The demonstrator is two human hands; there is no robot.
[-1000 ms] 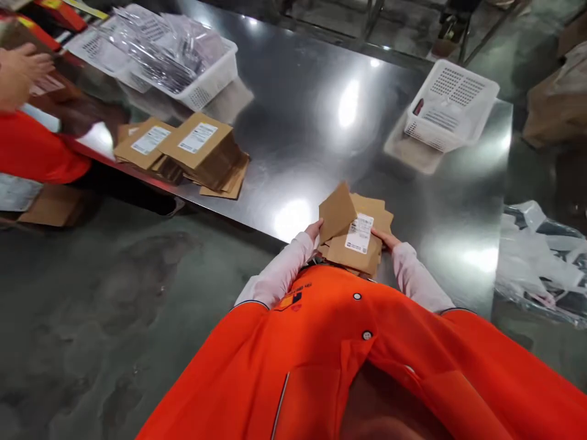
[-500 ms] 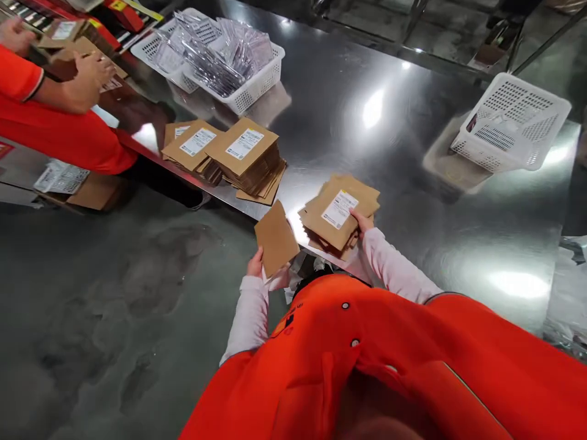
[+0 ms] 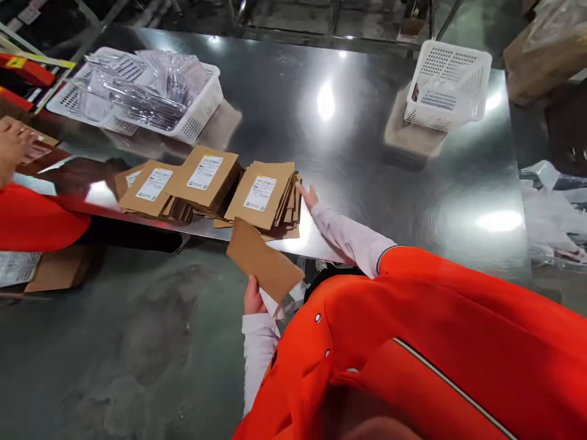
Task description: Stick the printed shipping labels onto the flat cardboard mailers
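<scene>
My left hand (image 3: 254,297) grips a plain brown cardboard mailer (image 3: 262,260), held tilted in front of the table's front edge, with some white paper (image 3: 271,304) beneath it. At the right side of a stack of labelled cardboard mailers (image 3: 259,194) is my right hand (image 3: 308,197), its fingers stretched out against the stack's edge. This stack's top mailer carries a white label, and its layers are uneven. Just left of it stand a second stack of mailers (image 3: 206,177) and a lower third one (image 3: 153,189), both labelled on top.
White plastic baskets (image 3: 202,113) with clear-wrapped packets stand at the back left of the metal table (image 3: 367,165). Another white basket (image 3: 447,85) is at the far right. A co-worker's hand (image 3: 11,146) and red garment (image 3: 41,217) are at the left edge.
My right hand has slid the nearest stack left against the other stacks and its fingers have straightened. The mailer in my left hand has turned. The camera view has swung right.
</scene>
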